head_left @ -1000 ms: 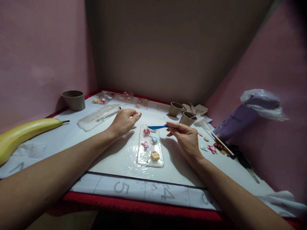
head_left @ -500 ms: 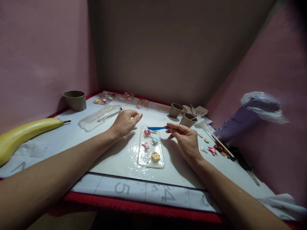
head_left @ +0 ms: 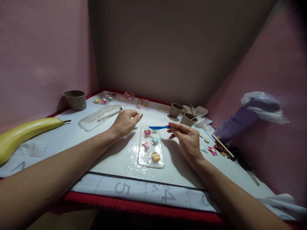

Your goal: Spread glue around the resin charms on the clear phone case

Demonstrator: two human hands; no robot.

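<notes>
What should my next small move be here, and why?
Probably steady the clear case with your left hand: it looks empty beside the case, while your right hand holds the blue tool over the case's far end, close to a pink charm. I can't tell whether the tip touches.

The right hand [head_left: 187, 140] pinches a blue plastic knife [head_left: 158, 127] over the far end of a clear phone case [head_left: 145, 162]; whether the blade touches it is hard to tell. Small charms [head_left: 156, 157] (one a yellow block) sit on the case. The left hand [head_left: 125, 123], loosely curled, is left of it. A banana [head_left: 31, 130] lies far left.
</notes>
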